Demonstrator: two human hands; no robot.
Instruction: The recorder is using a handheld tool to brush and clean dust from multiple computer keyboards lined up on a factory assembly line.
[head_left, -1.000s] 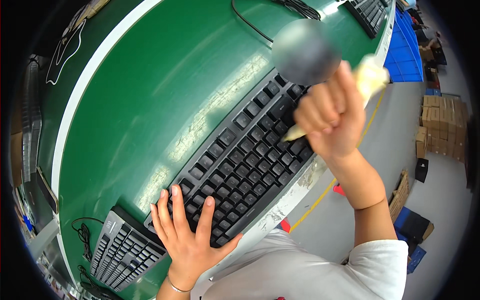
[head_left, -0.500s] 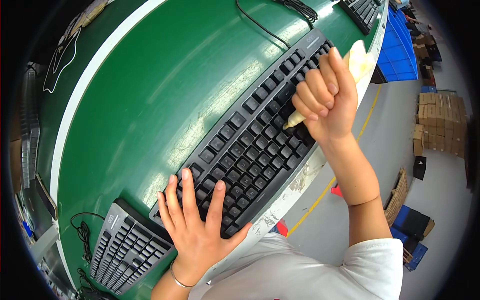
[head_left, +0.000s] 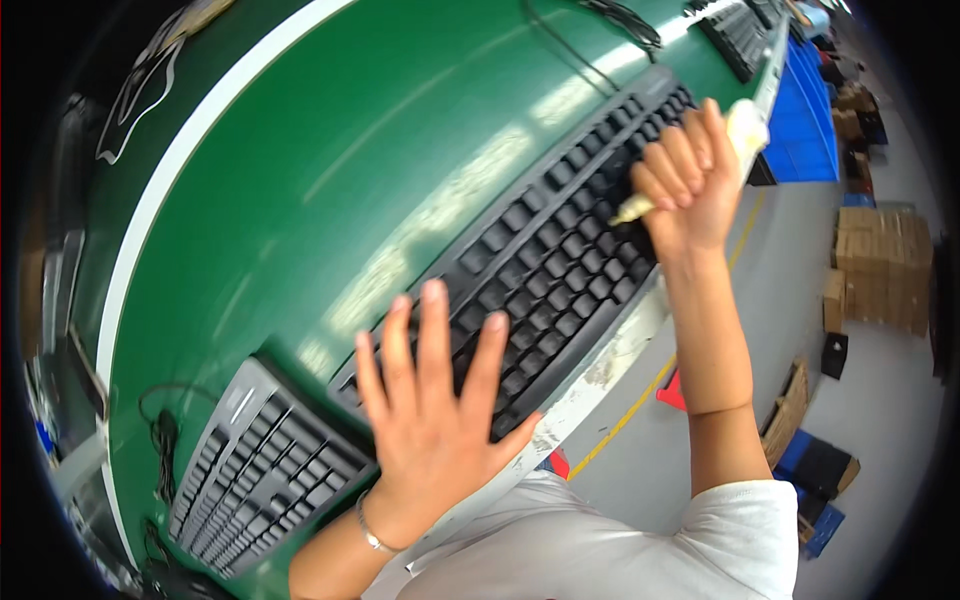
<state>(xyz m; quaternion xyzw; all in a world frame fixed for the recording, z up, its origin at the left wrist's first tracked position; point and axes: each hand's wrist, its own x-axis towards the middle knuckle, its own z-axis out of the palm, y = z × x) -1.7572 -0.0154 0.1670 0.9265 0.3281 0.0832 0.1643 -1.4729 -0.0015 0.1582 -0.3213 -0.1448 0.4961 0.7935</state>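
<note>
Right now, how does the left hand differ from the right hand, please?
The left hand is open with its fingers spread; the right hand is closed around a pale pointed tool. The left hand has a bracelet at its wrist; the right hand shows none. Both hands overlap the same dark keyboard in view.

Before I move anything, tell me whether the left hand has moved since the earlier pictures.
Yes: judged against the separate keyboard at lower left, the left hand has shifted up and to the right.
</note>
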